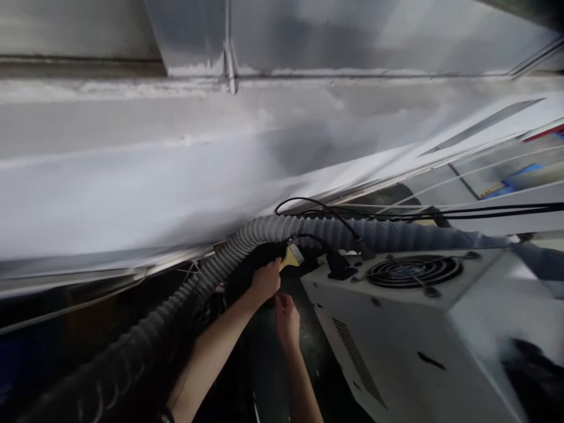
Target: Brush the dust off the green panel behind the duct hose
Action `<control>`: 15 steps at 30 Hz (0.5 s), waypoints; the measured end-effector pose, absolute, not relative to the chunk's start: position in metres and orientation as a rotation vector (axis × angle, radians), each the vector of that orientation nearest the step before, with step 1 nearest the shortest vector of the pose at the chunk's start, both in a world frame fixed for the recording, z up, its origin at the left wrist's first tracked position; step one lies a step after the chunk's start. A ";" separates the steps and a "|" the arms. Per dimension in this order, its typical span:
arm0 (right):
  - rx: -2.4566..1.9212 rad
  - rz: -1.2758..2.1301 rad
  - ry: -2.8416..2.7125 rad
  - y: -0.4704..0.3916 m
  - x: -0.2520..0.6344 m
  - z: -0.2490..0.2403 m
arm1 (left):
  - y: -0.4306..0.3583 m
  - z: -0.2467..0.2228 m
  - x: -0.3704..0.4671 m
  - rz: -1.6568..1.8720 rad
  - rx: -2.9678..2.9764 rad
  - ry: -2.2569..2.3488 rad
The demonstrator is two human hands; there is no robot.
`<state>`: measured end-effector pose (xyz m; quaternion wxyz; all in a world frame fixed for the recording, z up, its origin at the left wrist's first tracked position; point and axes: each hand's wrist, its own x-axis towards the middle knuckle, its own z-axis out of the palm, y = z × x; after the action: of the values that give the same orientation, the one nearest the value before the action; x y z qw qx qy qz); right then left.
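My left hand point(265, 281) is closed around the yellow handle of a brush point(291, 257), held just under a grey ribbed hose point(207, 276). Just below it, my right hand point(286, 318) reaches into the dark gap beside a grey metal box point(396, 329); its fingers are curled, and whether they hold anything cannot be told. The brush's head is hidden in shadow behind the hose.
The metal box has a round fan grille point(414, 270) on top and black cables point(440, 211) plugged in and running right. A white wall point(176, 176) fills the upper view. A dark blurred object point(533, 370) sits at the lower right.
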<state>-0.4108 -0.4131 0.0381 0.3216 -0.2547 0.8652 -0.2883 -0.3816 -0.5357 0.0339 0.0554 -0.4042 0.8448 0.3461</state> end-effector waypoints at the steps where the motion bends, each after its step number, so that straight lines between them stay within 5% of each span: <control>1: -0.797 -0.690 2.299 -0.411 -0.411 0.032 | -0.533 0.033 -0.379 1.058 -1.236 2.582; 9: -1.405 -0.726 2.576 -0.367 -0.405 -0.020 | -0.523 0.018 -0.408 1.170 -1.246 2.811; 15: -1.422 -0.753 2.606 -0.363 -0.402 -0.025 | -0.555 0.024 -0.466 1.257 -1.167 2.870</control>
<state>-0.4022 -0.3626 -0.0246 0.0395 -0.4639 0.8502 -0.2457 -0.4659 -0.5550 0.0243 -0.1008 -0.3473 0.8540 0.3741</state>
